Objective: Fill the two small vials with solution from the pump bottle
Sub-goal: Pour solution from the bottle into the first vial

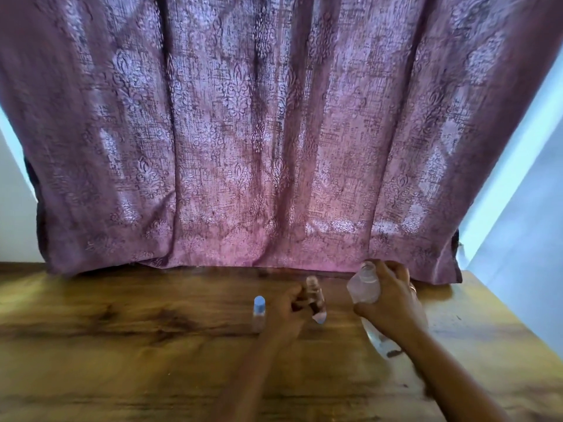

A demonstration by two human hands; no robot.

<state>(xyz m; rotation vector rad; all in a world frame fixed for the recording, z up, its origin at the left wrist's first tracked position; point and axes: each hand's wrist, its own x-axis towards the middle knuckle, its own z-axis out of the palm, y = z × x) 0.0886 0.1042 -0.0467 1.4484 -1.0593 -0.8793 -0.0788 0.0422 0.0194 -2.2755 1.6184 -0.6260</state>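
My right hand [393,303] grips a clear plastic bottle [364,287] with an open neck and no pump on it, tilted a little to the left; its lower part shows below my hand. My left hand [288,312] is closed on a small clear vial [315,295] just left of the bottle. This vial's top looks uncapped, and a pale blue patch shows at its lower end. A second small vial [259,313] with a blue cap stands upright on the wooden table [122,345], close to the left of my left hand. The image is blurred.
A purple patterned curtain [274,132] hangs right behind the table's back edge. Pale walls [524,254] show on both sides. A small dark object [393,353] lies by the bottle's base. The table's right edge runs close to my right arm.
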